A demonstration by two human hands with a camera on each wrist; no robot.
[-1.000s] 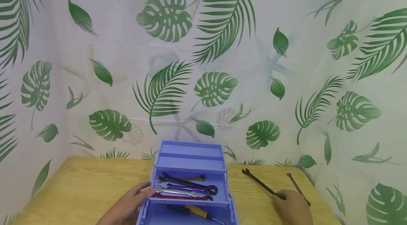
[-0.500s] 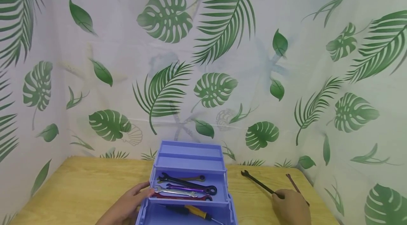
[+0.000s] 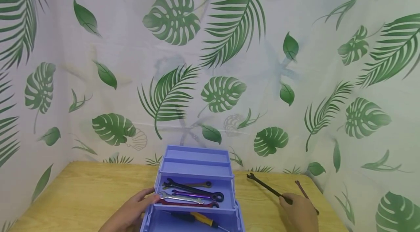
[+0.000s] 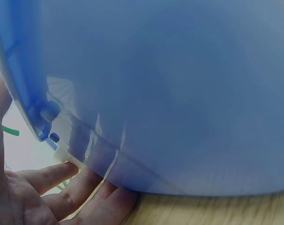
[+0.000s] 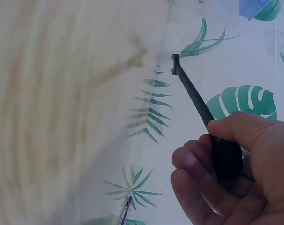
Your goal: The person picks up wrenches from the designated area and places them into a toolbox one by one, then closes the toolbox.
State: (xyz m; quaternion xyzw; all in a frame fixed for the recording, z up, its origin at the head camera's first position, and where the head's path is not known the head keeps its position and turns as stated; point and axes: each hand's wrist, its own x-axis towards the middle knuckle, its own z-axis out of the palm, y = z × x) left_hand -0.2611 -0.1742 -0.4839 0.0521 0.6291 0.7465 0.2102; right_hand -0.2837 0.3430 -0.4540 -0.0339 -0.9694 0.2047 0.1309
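A blue toolbox [image 3: 198,169] stands with its tiers opened out. My left hand [image 3: 132,208] holds its left side, thumb at the middle tray's rim; in the left wrist view the fingers [image 4: 69,190] lie against the outer wall. In that tray lie several wrenches: a black ratchet wrench [image 3: 197,189], a purple wrench [image 3: 193,195], a silver wrench [image 3: 183,198], a red wrench [image 3: 183,203] and a gold wrench. On the right, my right hand [image 3: 299,210] grips a black wrench [image 3: 267,187] by its near end, open jaw pointing away. In the right wrist view the thumb lies along the wrench [image 5: 192,93].
A dark red wrench [image 3: 305,192] lies on the wooden table [image 3: 108,181], just beyond my right hand. A screwdriver [image 3: 201,218] with a yellow and black handle is in the toolbox's lowest part. Leaf-patterned cloth [image 3: 210,53] hangs behind the table and at both sides.
The far end of the black wrench in my right hand has shifted slightly left, and the hand has turned a little with it. My left hand stays at the toolbox.
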